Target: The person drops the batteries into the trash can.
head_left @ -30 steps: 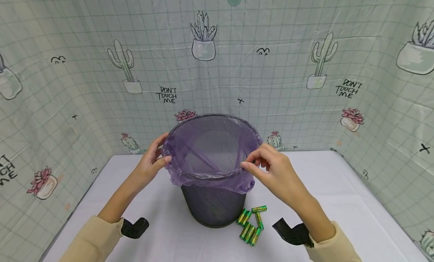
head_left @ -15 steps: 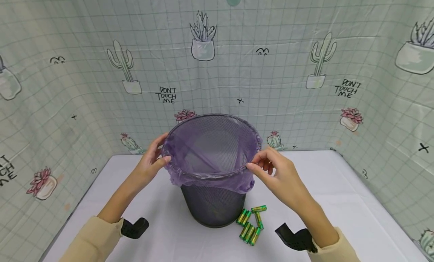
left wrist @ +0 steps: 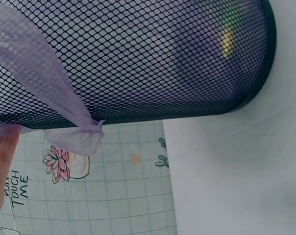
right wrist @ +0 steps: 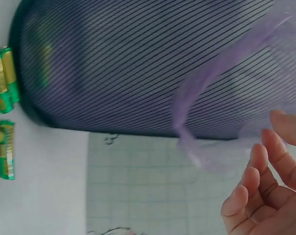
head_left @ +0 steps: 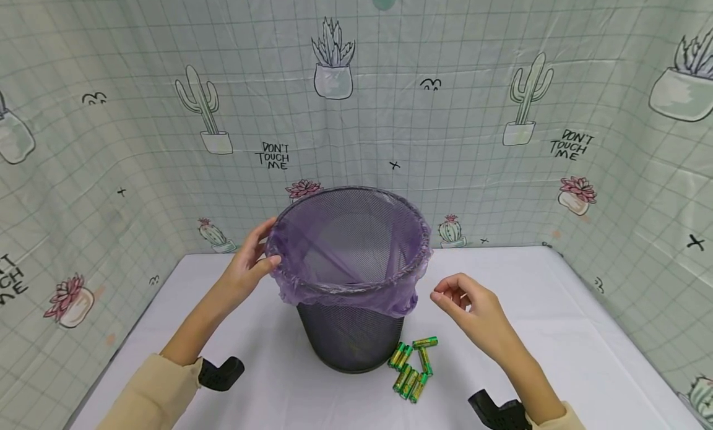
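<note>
A black mesh wastebasket (head_left: 351, 340) stands on the table, lined with a thin purple trash bag (head_left: 356, 299) folded over its rim. My left hand (head_left: 249, 262) holds the rim on the left, thumb at the bag's edge and fingers around the outside. To the right of the basket, apart from it, my right hand (head_left: 470, 309) hovers with loosely curled fingers and nothing between them. Several green and gold batteries (head_left: 411, 380) lie by the basket's base. Through the mesh, a blurred yellow-green patch (left wrist: 226, 41) shows; I cannot tell what it is.
The table (head_left: 267, 368) wears a white cover. A hanging cloth (head_left: 468, 189) with a grid and cactus print encloses the back and both sides. Black wrist mounts (head_left: 221, 374) stick out from both cream sleeves.
My right hand has let go of the bag's edge on the right rim and moved down and right. That part of the bag now hangs loose. My left hand stays put.
</note>
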`<state>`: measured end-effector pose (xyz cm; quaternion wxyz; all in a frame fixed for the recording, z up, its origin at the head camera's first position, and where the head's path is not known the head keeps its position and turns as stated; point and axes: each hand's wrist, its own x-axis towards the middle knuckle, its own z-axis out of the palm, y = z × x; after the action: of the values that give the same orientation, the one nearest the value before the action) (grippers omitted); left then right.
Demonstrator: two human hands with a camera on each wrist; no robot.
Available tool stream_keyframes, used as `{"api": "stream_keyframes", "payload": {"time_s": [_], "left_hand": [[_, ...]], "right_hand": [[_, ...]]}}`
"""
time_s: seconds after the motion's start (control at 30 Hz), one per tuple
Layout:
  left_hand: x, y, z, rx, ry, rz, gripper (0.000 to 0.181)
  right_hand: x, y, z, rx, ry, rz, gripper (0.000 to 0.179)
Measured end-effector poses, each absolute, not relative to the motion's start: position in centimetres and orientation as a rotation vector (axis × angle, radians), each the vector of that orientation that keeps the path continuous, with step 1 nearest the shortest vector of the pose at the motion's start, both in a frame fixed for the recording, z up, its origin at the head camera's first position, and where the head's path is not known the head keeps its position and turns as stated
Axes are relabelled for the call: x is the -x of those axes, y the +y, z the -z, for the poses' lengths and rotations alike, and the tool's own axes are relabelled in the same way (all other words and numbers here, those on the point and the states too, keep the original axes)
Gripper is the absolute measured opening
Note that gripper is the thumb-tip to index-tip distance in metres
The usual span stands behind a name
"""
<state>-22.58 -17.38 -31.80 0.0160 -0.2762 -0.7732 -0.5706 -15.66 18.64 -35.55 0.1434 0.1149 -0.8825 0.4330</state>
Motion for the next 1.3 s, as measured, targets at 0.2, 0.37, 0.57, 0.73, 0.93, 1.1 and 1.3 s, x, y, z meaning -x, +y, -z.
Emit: {"api": "stream_keyframes", "payload": {"time_s": [0.2,0.37,0.57,0.73,0.93,1.1,1.3], "left_hand": [[22.6,-17.3,31.7,0.859,-2.407,1.779,0.064],[22.5,-17.4,31.7,0.857,-2.409,1.785,0.065],[22.5,-17.4,31.7,0.861,-2.407,1.787,0.065],[22.5,-17.3,31.7,0.863,-2.407,1.789,0.065],[22.5,-17.4,31.7,0.852,-2.412,1.789,0.065],[22.4,-17.4,31.7,0.855,-2.407,1.791,0.065],[22.5,-17.4,31.8,0.855,-2.403,1.788,0.065]], "right_hand": [[16.3,19.7,38.4,-0.24,-2.625,-1.287,0.019],[17.0,20.5,40.9,-0.178,-2.705,-1.349,0.023],[17.6,21.0,43.0,-0.107,-2.801,-1.38,0.029],[17.9,21.4,44.4,-0.065,-2.857,-1.4,0.03],[18.3,21.6,46.1,-0.079,-2.915,-1.482,0.033],[18.2,21.7,46.8,-0.115,-2.949,-1.525,0.035],[18.4,21.7,47.2,-0.099,-2.965,-1.487,0.032]]}}
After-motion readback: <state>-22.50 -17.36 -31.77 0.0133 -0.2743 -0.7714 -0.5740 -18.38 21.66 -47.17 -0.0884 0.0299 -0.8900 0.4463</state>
